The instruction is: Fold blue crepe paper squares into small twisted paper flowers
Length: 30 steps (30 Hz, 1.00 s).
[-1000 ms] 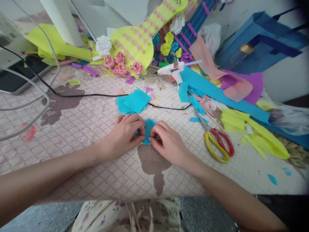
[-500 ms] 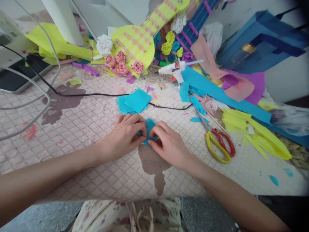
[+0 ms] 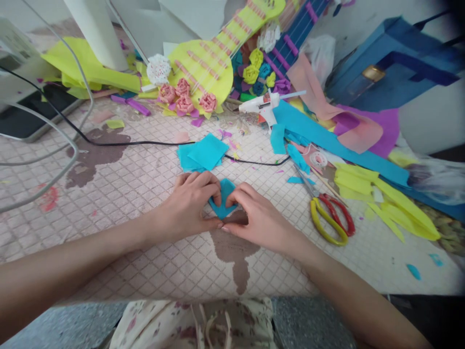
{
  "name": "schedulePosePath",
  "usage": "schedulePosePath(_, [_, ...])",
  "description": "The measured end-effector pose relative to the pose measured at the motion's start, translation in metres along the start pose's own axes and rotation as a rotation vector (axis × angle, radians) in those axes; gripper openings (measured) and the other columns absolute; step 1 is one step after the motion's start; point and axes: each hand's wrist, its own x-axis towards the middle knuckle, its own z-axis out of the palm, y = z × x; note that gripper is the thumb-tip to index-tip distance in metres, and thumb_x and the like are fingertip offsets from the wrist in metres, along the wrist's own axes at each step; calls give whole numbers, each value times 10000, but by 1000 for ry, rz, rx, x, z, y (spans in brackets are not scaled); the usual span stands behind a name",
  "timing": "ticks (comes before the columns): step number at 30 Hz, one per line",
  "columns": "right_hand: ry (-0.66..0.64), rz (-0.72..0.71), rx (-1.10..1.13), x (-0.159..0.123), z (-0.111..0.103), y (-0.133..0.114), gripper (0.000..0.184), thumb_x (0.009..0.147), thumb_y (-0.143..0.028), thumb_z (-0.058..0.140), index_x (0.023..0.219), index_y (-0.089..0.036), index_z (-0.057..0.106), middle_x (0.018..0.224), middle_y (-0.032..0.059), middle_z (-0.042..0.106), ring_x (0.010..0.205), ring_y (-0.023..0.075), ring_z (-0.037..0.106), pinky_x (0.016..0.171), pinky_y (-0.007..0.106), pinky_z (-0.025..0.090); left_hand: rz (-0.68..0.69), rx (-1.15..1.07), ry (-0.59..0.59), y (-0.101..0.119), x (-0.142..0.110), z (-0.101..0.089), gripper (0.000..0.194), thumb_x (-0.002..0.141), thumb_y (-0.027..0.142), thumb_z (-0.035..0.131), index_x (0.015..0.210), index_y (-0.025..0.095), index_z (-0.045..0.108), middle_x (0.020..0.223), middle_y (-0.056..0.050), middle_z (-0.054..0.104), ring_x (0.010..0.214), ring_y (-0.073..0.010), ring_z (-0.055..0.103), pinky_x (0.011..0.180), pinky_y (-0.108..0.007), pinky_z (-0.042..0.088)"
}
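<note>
Blue paper (image 3: 225,202) on tablecloth (image 3: 145,266) between left hand (image 3: 191,201) and right hand (image 3: 259,213); curled fingers touching it, thumbs off it; cannot tell whether gripped.

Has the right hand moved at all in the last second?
Yes, at the thumb of the right hand: its tip has come down the picture, off the blue paper, onto the brown patch.

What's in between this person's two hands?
In the head view, a piece of blue paper lies between the left hand and the right hand; both touch it.
</note>
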Motion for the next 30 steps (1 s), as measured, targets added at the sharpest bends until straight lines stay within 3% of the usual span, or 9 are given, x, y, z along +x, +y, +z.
schedulePosePath(8, [-11, -16, 42, -1, -2, 0, 264, 749, -276, 695, 925, -211, 509, 1004, 23, 510, 931, 169, 541, 769, 313, 461, 16, -29, -32, -8, 0, -1, 420, 582, 428, 789, 824, 190, 541, 987, -26, 526, 918, -229, 476, 835, -391, 287])
schedulePosePath(12, [1, -34, 63, -3, -1, 3, 248, 774, -271, 674, 947, -215, 505, 1007, 25, 512, 907, 162, 543, 750, 306, 457, 14, -104, -53, -11, 0, -4, 327, 699, 428, 721, 877, 208, 557, 1025, -16, 547, 994, -232, 486, 872, -388, 285])
schedulePosePath(18, [43, -52, 70, -4, 0, 7, 189, 823, -255, 622, 959, -207, 500, 979, 30, 511, 888, 161, 533, 738, 299, 438, -26, -163, -25, -10, 0, -5, 81, 816, 229, 581, 891, 204, 565, 1020, -11, 591, 1046, -221, 506, 916, -386, 294])
schedulePosePath(24, [87, -65, 90, -1, 5, 9, 69, 870, -165, 534, 907, -199, 486, 932, 25, 508, 809, 138, 514, 700, 274, 416, -56, -141, 3, -8, 2, -2, 117, 765, 93, 551, 827, 191, 570, 988, -5, 607, 1006, -207, 535, 891, -382, 312])
schedulePosePath(30, [133, -54, 63, 1, 10, 12, 122, 856, -96, 517, 889, -202, 464, 904, 18, 509, 828, 142, 505, 714, 271, 409, -55, -142, -16, -9, 4, -4, 118, 758, 90, 579, 819, 191, 576, 999, -7, 605, 1020, -209, 535, 901, -388, 306])
